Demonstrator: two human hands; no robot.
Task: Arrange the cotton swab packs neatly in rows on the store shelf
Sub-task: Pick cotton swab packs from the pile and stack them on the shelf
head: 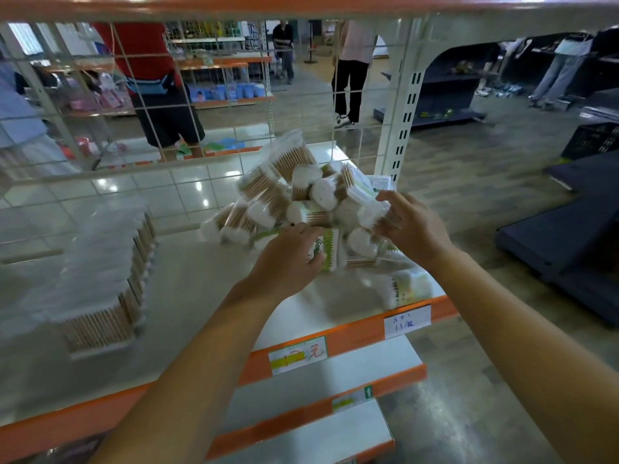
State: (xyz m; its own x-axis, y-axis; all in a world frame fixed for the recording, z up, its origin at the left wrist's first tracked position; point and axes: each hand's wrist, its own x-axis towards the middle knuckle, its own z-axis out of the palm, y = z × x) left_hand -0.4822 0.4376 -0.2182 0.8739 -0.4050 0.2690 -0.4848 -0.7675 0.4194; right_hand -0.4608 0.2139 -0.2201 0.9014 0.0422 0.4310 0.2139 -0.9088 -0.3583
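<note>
**Sorting the loose heap at the shelf's right end**

Reaching into the heap [311,202], both hands are set on packs. A green-labelled pack [323,249] at the heap's near edge is gripped by the left hand [288,259], fingers curled round it. A clear pack [371,209] higher on the heap is pinched by the right hand [412,226]. A finished row [110,272] lies well apart to the left on the shelf [201,272], its sticks seen end-on toward the front edge. The left hand is judged nearer that row, so its pack would probably be carried leftward and turned until its long axis matches the row.
</note>
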